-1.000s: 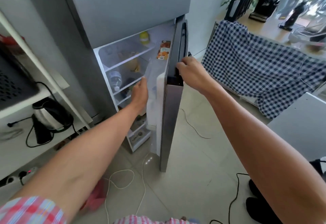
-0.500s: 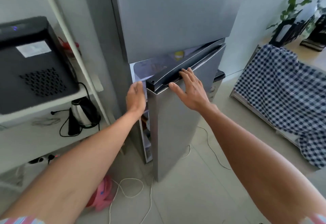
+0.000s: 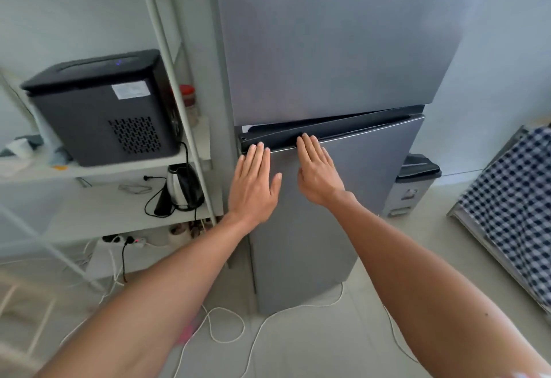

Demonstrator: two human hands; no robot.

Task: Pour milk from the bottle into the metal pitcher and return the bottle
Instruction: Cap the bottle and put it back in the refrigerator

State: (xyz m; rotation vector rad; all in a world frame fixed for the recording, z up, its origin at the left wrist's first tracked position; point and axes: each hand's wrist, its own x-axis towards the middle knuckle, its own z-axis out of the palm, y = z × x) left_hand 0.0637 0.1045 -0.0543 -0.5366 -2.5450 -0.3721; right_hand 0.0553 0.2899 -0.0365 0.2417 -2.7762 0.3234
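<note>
A grey two-door fridge stands in front of me. Its lower door (image 3: pixel 351 199) is swung almost fully against the body, with a thin gap showing at the top left by the dark handle strip (image 3: pixel 328 134). My left hand (image 3: pixel 253 184) lies flat on the door's upper left corner, fingers spread, holding nothing. My right hand (image 3: pixel 319 172) lies flat beside it, fingertips on the handle strip. Neither the milk bottle nor the metal pitcher is in view.
A white shelf rack (image 3: pixel 167 79) stands left of the fridge with a black appliance (image 3: pixel 104 106) on top and a kettle (image 3: pixel 182 187) below. White cables (image 3: pixel 226 327) lie on the floor. A small bin (image 3: pixel 414 181) sits right of the fridge, a checked cloth (image 3: pixel 512 204) further right.
The fridge's lower door went from wide open to nearly closed. My left hand came out of the fridge, and both hands now lie flat on the door front.
</note>
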